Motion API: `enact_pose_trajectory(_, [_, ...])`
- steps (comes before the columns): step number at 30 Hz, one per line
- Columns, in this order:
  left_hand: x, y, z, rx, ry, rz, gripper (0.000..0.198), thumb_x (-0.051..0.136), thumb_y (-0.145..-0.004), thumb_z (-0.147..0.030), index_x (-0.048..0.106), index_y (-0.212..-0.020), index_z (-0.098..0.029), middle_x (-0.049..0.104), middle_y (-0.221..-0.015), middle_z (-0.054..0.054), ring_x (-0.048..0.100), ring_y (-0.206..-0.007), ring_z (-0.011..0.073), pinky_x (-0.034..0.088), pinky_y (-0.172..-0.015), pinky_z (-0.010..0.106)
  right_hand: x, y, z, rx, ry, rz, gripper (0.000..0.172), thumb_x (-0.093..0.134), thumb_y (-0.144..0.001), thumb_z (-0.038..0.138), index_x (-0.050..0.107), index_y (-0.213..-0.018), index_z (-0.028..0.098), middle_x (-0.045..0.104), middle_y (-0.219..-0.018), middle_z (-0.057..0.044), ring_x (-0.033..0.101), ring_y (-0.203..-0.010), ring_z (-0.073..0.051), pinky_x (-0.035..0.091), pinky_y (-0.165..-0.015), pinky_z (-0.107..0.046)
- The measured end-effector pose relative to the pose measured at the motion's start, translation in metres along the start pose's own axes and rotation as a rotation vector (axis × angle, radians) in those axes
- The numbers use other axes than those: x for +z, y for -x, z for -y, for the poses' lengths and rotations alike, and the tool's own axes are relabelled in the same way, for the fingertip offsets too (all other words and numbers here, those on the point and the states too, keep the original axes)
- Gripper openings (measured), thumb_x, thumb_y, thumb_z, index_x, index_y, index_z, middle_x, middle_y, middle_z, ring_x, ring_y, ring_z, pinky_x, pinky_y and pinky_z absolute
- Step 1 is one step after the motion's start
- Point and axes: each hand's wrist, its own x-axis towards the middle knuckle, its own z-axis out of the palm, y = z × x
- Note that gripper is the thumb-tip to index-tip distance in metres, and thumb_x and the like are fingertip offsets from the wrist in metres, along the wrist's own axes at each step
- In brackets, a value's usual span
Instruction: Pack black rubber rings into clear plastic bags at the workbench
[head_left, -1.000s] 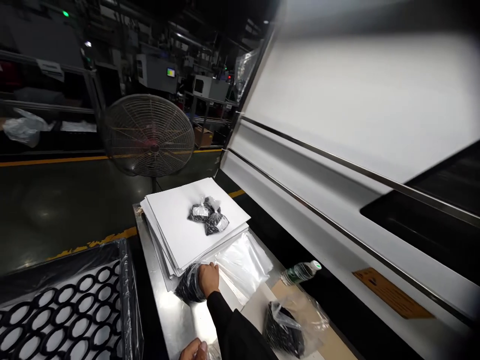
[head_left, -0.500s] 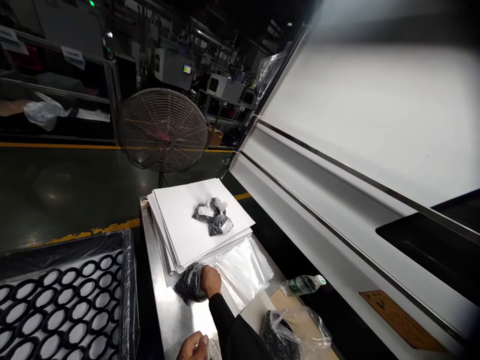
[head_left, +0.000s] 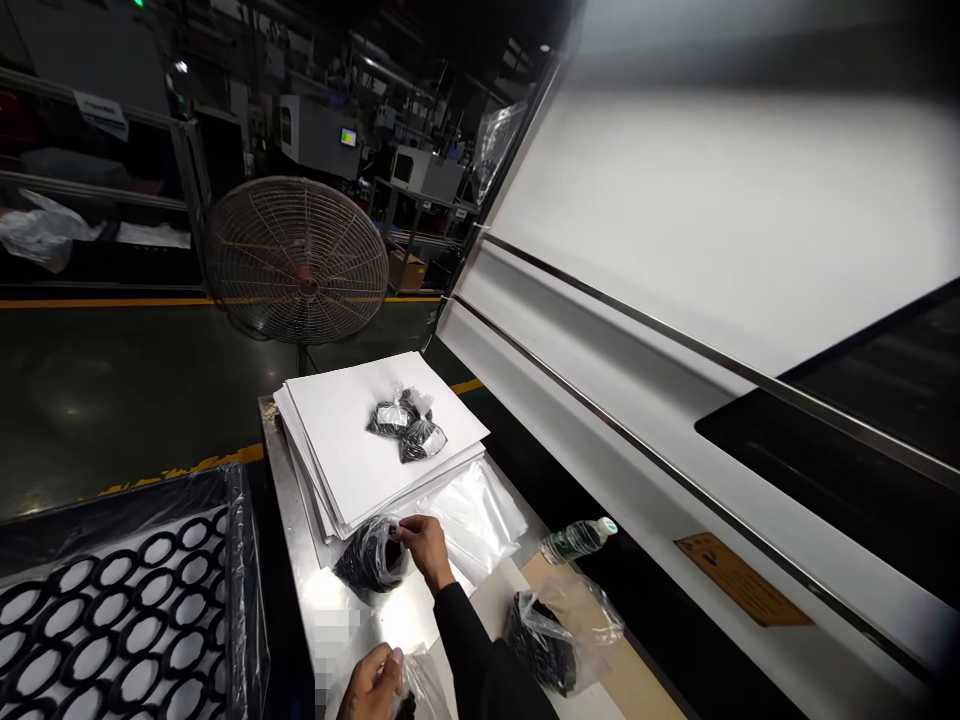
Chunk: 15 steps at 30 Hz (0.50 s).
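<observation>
A clear plastic bag [head_left: 367, 562] of small black parts lies open on the metal table. My right hand [head_left: 429, 552] is at its mouth, thumb and fingers pinched together; whatever is between the fingertips is too small to make out. Nearer to me, my left hand [head_left: 373, 683] is closed on the edge of another clear bag [head_left: 426, 682], with a few black pieces low inside it. To the right, a third open bag [head_left: 541, 645] of black parts rests on cardboard. Flat empty plastic bags [head_left: 472, 515] lie beyond my right hand.
Small filled bags [head_left: 422, 440] sit on a stack of white sheets [head_left: 337, 430]. A water bottle [head_left: 577, 541] lies right, near the white machine [head_left: 600, 350]. A lined crate [head_left: 244, 560] of black rings stands left, a large fan [head_left: 300, 265] behind the table.
My right hand has drawn back from inside the bag of black parts to its rim. More of the bag in my left hand now shows. The view has shifted right.
</observation>
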Motion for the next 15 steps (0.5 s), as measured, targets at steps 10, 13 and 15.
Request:
enact_pose_trajectory(10, [0.0,0.004,-0.009,0.004,-0.014,0.017,0.054,0.048,-0.07,-0.077,0.041,-0.066,-0.024,0.021,-0.035,-0.014,0.016,-0.031,0.005,0.008,-0.035,0.02,-0.027,0.196,-0.013,0.072,0.232,0.16,0.032,0.054,-0.067,0.007,0.071,-0.088,0.025,0.076,-0.085,-0.01,0.071,-0.08,-0.031,0.049,-0.069,-0.037])
enact_pose_trajectory(13, [-0.004,0.003,-0.013,-0.02,-0.018,0.018,0.052,0.049,-0.071,-0.075,0.041,-0.068,-0.024,0.023,-0.034,-0.014,0.016,-0.03,0.0046,0.008,-0.033,0.018,-0.023,0.185,-0.005,0.036,0.361,0.058,0.034,0.047,-0.079,0.012,0.069,-0.099,0.029,0.076,-0.093,-0.009,0.071,-0.087,-0.028,0.047,-0.071,-0.033])
enact_pose_trajectory(15, [-0.008,0.001,-0.016,-0.044,-0.01,0.018,0.052,0.049,-0.071,-0.076,0.041,-0.069,-0.025,0.024,-0.035,-0.014,0.016,-0.028,0.0048,0.009,-0.031,0.017,-0.024,0.153,0.004,-0.062,0.348,-0.071,0.034,0.036,-0.09,0.02,0.067,-0.1,0.029,0.075,-0.093,-0.006,0.069,-0.086,-0.02,0.045,-0.072,-0.027])
